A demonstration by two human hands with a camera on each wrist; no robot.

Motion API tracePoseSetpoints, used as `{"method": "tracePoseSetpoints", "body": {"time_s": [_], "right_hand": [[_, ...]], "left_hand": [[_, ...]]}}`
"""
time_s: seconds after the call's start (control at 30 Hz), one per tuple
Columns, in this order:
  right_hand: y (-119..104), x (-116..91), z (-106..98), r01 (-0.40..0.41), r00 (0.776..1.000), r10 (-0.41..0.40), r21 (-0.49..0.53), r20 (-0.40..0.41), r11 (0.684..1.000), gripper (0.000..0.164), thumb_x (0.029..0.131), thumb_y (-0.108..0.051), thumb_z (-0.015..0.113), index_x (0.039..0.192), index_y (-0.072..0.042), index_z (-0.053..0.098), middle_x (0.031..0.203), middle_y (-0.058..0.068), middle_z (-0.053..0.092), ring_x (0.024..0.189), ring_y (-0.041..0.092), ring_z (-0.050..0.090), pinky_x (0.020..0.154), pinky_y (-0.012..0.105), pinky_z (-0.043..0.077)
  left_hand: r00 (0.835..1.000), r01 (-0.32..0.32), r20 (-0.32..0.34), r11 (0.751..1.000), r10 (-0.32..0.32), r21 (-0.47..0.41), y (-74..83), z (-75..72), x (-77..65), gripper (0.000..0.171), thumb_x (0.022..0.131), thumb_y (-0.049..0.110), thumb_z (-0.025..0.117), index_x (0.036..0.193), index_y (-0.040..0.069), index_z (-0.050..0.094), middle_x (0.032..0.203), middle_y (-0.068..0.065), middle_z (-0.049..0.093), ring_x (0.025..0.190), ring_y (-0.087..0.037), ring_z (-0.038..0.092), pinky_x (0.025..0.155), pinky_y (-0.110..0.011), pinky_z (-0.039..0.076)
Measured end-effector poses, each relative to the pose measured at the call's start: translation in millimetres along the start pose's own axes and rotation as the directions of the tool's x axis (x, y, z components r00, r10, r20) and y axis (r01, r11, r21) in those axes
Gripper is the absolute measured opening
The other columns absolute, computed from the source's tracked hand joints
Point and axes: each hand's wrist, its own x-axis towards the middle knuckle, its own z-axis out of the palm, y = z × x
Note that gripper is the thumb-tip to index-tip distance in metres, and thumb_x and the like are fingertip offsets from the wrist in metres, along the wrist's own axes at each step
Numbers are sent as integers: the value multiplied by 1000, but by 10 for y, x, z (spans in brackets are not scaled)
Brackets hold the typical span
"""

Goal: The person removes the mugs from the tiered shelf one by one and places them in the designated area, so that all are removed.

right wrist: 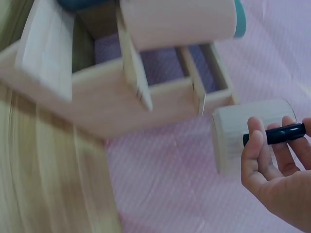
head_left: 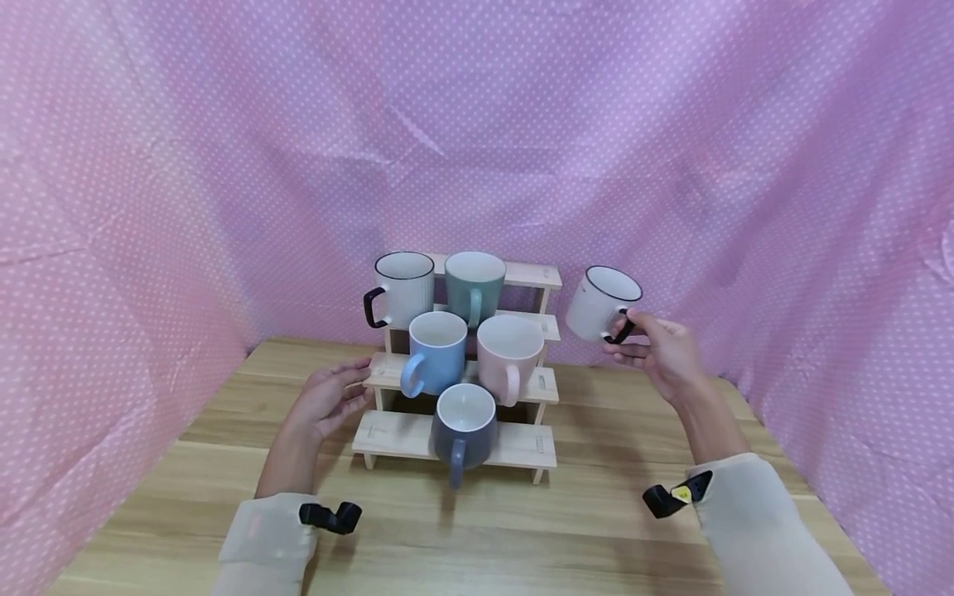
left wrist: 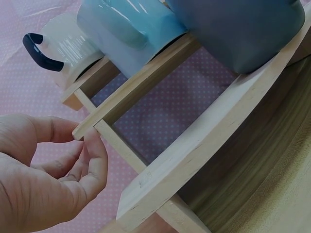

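My right hand (head_left: 667, 352) holds a white mug (head_left: 595, 313) by its black handle, in the air to the right of a stepped wooden stand (head_left: 391, 434). The mug tilts a little, and its dark rim faces up. In the left wrist view, my left hand (left wrist: 46, 174) pinches the end of one of the stand's planks between thumb and fingers. On the stand are a white mug with a black handle (head_left: 413, 302), a green mug (head_left: 492, 291), a blue mug (head_left: 450, 364), a pink mug (head_left: 495, 358) and, on the lowest step, a grey mug (head_left: 479, 439).
The stand is on a wood-grain table (head_left: 522, 538). Pink dotted cloth (head_left: 477, 124) hangs behind it and on both sides. The blue and pink mugs sit side by side on one step, below the white and green ones.
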Motion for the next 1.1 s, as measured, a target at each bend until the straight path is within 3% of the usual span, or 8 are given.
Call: {"method": "tracePoseSetpoints", "body": {"time_s": [0.33,0.67,1.1], "right_hand": [[221,-62,-505,27,991,-25,12,-130,1000,29,106,-14,59,86,-1,76,85,5,70,74,26,76,70,32,65],[503,-131,-944,0,972,-14,-59,-234,998,29,105,-16,60,87,1,75,84,4,71,75,23,76,70,30,65],[880,-153,-1191,-71,942,54,-41,-331,997,27,105,-15,58,88,-3,76,86,1,70,74,20,75,71,31,65]], "left_hand": [[1000,5,-20,1000,-5,18,4,5,-16,48,106,8,54,151,-5,40,117,-5,56,94,-12,59,86,-20,58],[1000,7,-18,1000,-7,17,17,6,-27,49,107,8,54,152,-5,39,112,-4,59,92,-12,60,88,-21,58],[1000,-11,0,1000,11,19,12,3,-36,49,107,6,52,152,-7,38,115,-6,58,95,-13,59,86,-20,58]]}}
